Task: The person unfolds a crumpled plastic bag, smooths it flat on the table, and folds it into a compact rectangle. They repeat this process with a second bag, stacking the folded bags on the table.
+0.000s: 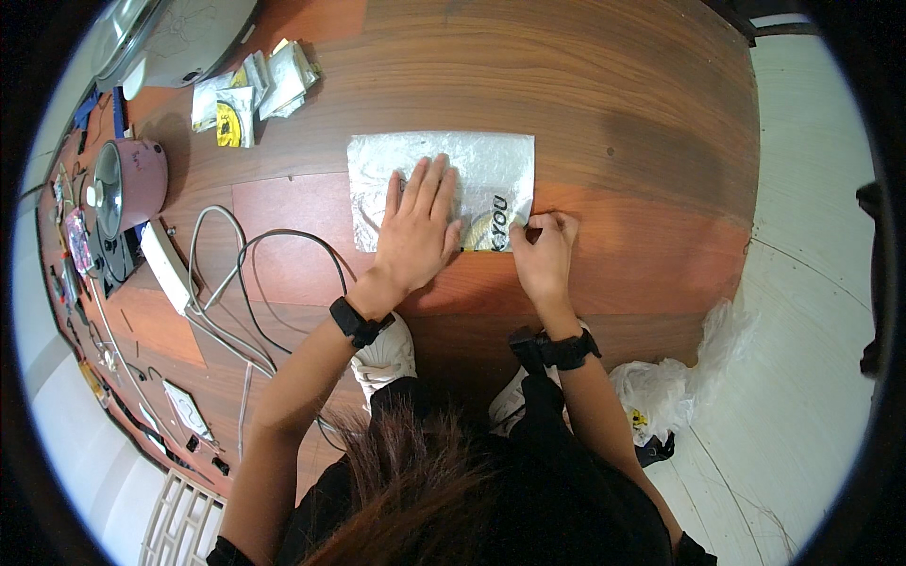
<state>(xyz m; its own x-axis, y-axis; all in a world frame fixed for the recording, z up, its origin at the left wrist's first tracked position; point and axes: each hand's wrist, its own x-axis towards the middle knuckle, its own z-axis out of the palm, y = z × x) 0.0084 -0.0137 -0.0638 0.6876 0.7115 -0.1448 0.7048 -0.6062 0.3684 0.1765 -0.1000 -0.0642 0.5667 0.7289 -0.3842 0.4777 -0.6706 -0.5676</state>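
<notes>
A silvery translucent plastic bag point(488, 163) lies flat on the wood-patterned floor, with dark printed letters and a yellow patch near its lower right corner. My left hand point(419, 226) presses palm-down on the bag's left half, fingers spread and pointing away from me. At the near right corner, the thumb and bent fingers of my right hand point(545, 247) pinch the bag's edge. That edge is partly hidden behind the fingers. Black bands circle both wrists.
Folded plastic packets point(258, 88) are piled at the upper left, near a large lidded pot point(191, 35). A pink pot point(134, 184), a white power strip point(166, 269) and looping cables point(244, 247) lie left. Crumpled clear plastic point(662, 389) rests at the right.
</notes>
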